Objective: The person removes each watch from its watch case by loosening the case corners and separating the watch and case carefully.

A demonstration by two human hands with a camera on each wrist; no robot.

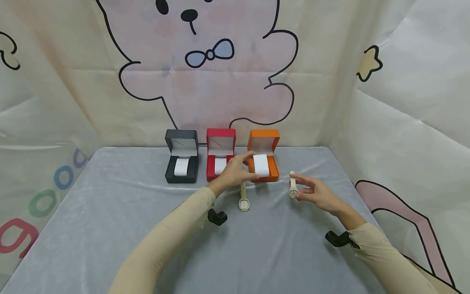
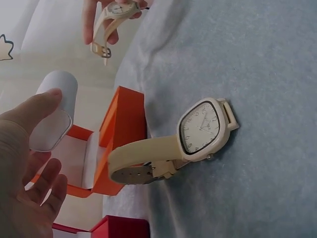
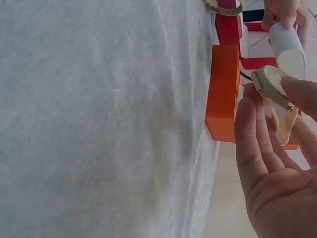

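My left hand (image 1: 234,171) pinches a white watch cushion (image 1: 261,165) over the orange watch box (image 1: 265,134), whose lid stands up. In the left wrist view, the thumb lies on the side of the cushion (image 2: 62,89). To the right of that box, my right hand (image 1: 320,195) holds a cream watch (image 1: 293,192) between thumb and fingers. The strap (image 3: 289,126) of this watch hangs below its case in the right wrist view. Another cream watch, with a squarish dial (image 2: 200,128), lies on the cloth below my left hand.
A red box (image 1: 221,133) and a black box (image 1: 181,134) stand open left of the orange one, each with a white cushion inside. Grey cloth (image 1: 279,253) covers the table. Behind it hangs a printed curtain (image 1: 315,102).
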